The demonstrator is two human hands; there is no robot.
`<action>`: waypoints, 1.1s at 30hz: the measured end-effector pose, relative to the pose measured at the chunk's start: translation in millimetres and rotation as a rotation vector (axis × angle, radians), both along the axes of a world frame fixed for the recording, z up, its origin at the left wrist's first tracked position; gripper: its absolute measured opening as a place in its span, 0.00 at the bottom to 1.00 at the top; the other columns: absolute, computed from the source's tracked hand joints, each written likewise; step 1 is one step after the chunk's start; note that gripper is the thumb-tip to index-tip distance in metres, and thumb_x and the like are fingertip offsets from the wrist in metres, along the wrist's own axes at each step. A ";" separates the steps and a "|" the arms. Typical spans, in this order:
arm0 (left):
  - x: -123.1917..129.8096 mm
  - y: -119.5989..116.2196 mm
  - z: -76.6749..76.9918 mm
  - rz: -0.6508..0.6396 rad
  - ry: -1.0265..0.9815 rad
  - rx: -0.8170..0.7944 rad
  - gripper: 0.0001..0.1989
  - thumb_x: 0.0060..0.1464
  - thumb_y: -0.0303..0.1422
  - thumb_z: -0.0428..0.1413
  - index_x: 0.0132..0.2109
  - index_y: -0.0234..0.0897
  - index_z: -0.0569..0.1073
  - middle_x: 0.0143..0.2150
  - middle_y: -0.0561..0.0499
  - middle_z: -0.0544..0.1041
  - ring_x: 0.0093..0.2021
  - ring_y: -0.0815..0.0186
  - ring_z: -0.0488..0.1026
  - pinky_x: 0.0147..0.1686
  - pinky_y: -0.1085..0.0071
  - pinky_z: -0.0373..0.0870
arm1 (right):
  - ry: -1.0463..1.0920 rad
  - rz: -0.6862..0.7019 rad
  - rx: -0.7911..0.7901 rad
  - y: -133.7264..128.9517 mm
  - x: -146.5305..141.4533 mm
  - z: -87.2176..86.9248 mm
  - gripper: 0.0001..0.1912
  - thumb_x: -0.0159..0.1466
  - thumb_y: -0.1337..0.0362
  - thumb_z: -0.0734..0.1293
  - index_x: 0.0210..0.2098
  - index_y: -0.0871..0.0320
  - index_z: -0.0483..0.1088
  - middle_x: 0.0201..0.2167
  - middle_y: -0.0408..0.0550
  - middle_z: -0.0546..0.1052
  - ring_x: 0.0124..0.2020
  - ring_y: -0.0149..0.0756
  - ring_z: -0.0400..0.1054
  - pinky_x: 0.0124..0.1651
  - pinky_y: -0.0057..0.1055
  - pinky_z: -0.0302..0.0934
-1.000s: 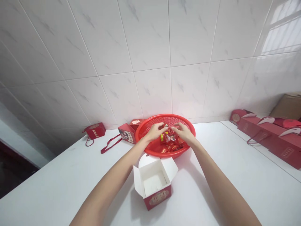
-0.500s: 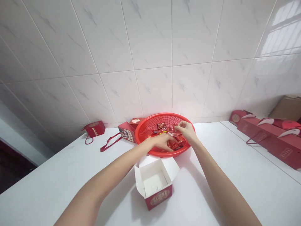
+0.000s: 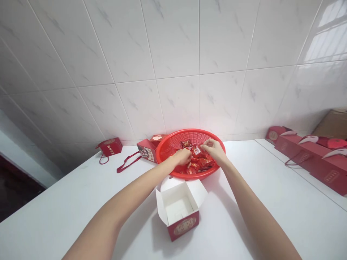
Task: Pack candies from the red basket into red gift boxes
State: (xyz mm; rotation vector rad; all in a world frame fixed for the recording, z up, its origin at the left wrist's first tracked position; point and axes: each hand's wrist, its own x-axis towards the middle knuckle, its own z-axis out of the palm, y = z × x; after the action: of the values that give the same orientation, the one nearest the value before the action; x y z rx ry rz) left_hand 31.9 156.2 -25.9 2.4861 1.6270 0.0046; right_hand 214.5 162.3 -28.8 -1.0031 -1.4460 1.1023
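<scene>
A red mesh basket holds several wrapped candies in shiny red wrappers. My left hand reaches into its left part, fingers curled down among the candies; what they grip is hidden. Over the basket's right side is my right hand, thumb and fingertips pinched together. Whether a candy is between them I cannot make out. In front of the basket, nearer to me, stands an open red box with a white inside and its flaps spread; no candy shows inside it.
Left of the basket lies a red printed box with a ribbon handle. A small red box sits farther left by the tiled wall. Several red gift bags line the right side, with a brown carton behind them.
My left hand has moved slightly left in the basket and its fingers have curled in, uncovering candies in the middle. My right hand has hardly moved.
</scene>
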 end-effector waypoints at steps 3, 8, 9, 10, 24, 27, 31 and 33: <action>4.5 -3.3 5.1 -0.041 -0.039 0.087 0.10 0.59 0.32 0.56 0.44 0.35 0.79 0.47 0.41 0.78 0.45 0.53 0.76 0.44 0.63 0.70 | -0.001 0.000 -0.008 -2.1 0.2 1.4 0.11 0.50 0.59 0.70 0.25 0.55 0.64 0.22 0.42 0.74 0.25 0.34 0.69 0.31 0.31 0.63; 26.5 -12.5 1.8 -0.530 -0.005 0.010 0.15 0.57 0.34 0.58 0.52 0.44 0.78 0.61 0.44 0.71 0.60 0.51 0.68 0.58 0.61 0.65 | -0.015 -0.002 -0.010 -0.3 1.6 -0.4 0.10 0.51 0.60 0.70 0.26 0.55 0.64 0.22 0.43 0.74 0.25 0.36 0.70 0.31 0.32 0.64; 29.2 -13.2 -0.4 -0.562 0.020 -0.013 0.15 0.57 0.32 0.57 0.51 0.45 0.79 0.61 0.45 0.71 0.61 0.51 0.68 0.58 0.60 0.65 | -0.018 -0.006 -0.006 1.0 1.9 -1.3 0.10 0.51 0.60 0.70 0.26 0.55 0.64 0.22 0.43 0.74 0.25 0.35 0.70 0.32 0.32 0.64; 30.5 -13.2 -2.5 -0.540 0.038 -0.031 0.15 0.56 0.30 0.57 0.50 0.46 0.80 0.62 0.47 0.71 0.61 0.51 0.68 0.58 0.61 0.65 | -0.019 -0.011 0.000 2.5 2.0 -2.2 0.10 0.50 0.61 0.70 0.26 0.55 0.64 0.22 0.42 0.74 0.26 0.35 0.70 0.33 0.32 0.64; -5.1 10.2 1.0 0.073 -0.176 0.064 0.15 0.47 0.19 0.52 0.31 0.39 0.82 0.29 0.50 0.80 0.32 0.62 0.75 0.33 0.72 0.66 | -0.029 0.000 0.003 1.0 1.4 -0.1 0.09 0.51 0.61 0.70 0.27 0.55 0.66 0.24 0.43 0.75 0.27 0.36 0.71 0.34 0.33 0.65; -7.0 9.8 5.2 0.130 -0.279 0.097 0.13 0.48 0.22 0.51 0.25 0.37 0.78 0.23 0.51 0.76 0.26 0.64 0.71 0.29 0.71 0.62 | -0.034 -0.017 -0.005 -0.3 1.0 1.6 0.08 0.51 0.62 0.70 0.28 0.55 0.67 0.25 0.44 0.76 0.30 0.37 0.72 0.35 0.33 0.66; -6.3 9.9 7.8 0.186 -0.424 0.145 0.12 0.47 0.25 0.49 0.20 0.37 0.71 0.19 0.53 0.70 0.24 0.66 0.66 0.27 0.71 0.58 | -0.042 -0.012 -0.002 -3.2 1.0 4.7 0.07 0.52 0.62 0.70 0.28 0.56 0.69 0.27 0.46 0.77 0.32 0.38 0.72 0.36 0.32 0.65; -5.5 9.6 9.0 0.202 -0.491 0.161 0.12 0.46 0.25 0.49 0.18 0.37 0.67 0.18 0.55 0.66 0.23 0.67 0.64 0.27 0.71 0.57 | -0.048 -0.007 -0.002 -4.9 1.3 6.2 0.07 0.52 0.61 0.70 0.27 0.56 0.70 0.27 0.46 0.78 0.32 0.38 0.72 0.36 0.33 0.65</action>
State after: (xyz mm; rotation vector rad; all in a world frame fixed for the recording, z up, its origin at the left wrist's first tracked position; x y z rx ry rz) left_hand 26.5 165.8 -16.9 2.1690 1.6887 0.7340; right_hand 215.7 157.4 -22.6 -1.0412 -1.4786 1.0808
